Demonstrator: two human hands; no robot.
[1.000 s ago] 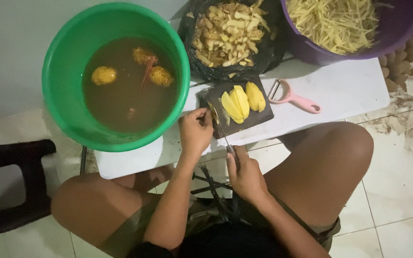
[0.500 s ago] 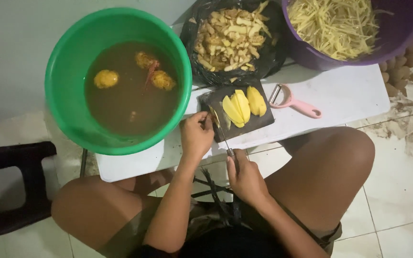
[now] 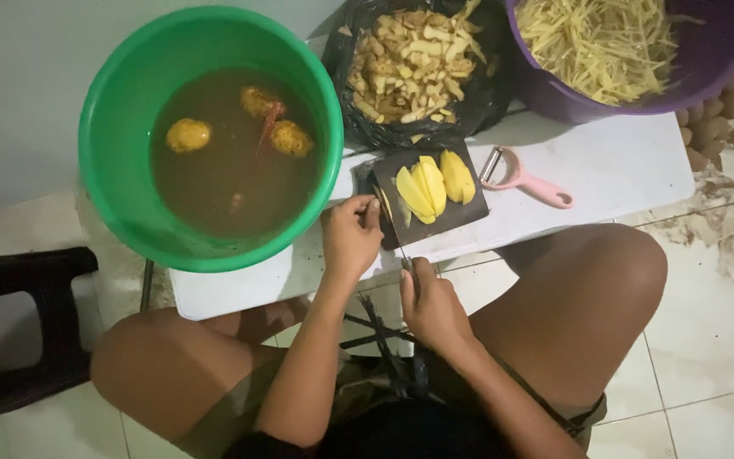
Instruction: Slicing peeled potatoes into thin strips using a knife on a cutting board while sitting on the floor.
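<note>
A small dark cutting board (image 3: 460, 214) lies on a white table (image 3: 605, 170) and carries several yellow potato slices (image 3: 431, 182). My left hand (image 3: 350, 236) rests at the board's left edge, its fingertips curled down on a thin pale potato slice beside the blade. My right hand (image 3: 431, 304) sits below the table edge, closed around the handle of a knife (image 3: 394, 238). The thin blade runs up onto the board next to my left fingers.
A green basin (image 3: 121, 195) of brown water holds a few peeled potatoes. A black bag of peelings (image 3: 409, 59) and a purple bowl of potato strips (image 3: 724, 64) stand behind the board. A pink peeler (image 3: 530, 180) lies to its right. A dark stool (image 3: 19, 331) stands at the left.
Both hands stay at the board's left edge with the knife in the same place. Only the camera view has shifted slightly.
</note>
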